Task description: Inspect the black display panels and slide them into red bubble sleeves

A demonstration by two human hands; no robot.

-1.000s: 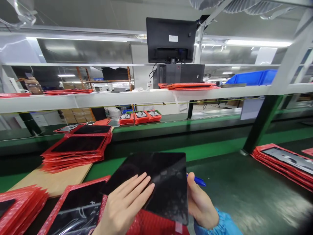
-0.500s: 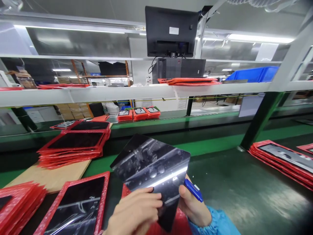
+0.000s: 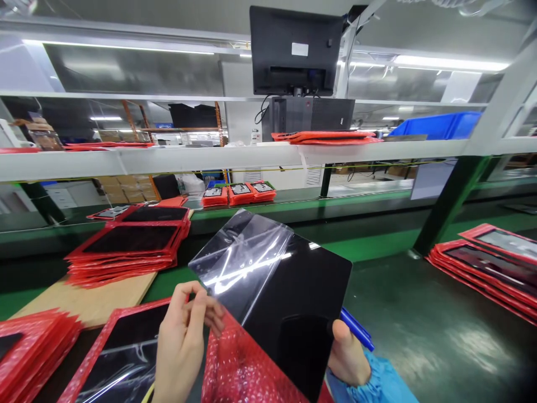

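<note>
My right hand (image 3: 350,352) grips the lower right edge of a dark glass screen panel (image 3: 302,291), its thumb on the front face. A blue pen (image 3: 356,329) sticks out behind that thumb, held in the same hand. Clear protective film (image 3: 247,254) lies wrinkled and shiny over the panel's left part, while the right part shows bare, smooth black. At the film's lower left edge, my left hand (image 3: 184,336) has its fingers curled and seems to pinch the film. Beneath the panel is a red bubble-wrap bag (image 3: 243,364).
Another panel in a red sleeve (image 3: 130,352) lies at front left. Stacks of red-sleeved panels stand on a wooden board (image 3: 138,288), at the left edge (image 3: 37,358) and at right (image 3: 486,268). A green post (image 3: 448,201) rises from the green bench (image 3: 428,336). A monitor (image 3: 296,53) stands overhead.
The film has come away from the panel's right part, baring black glass. My left hand has moved left off the panel's face. Panel and right hand have shifted slightly right.
</note>
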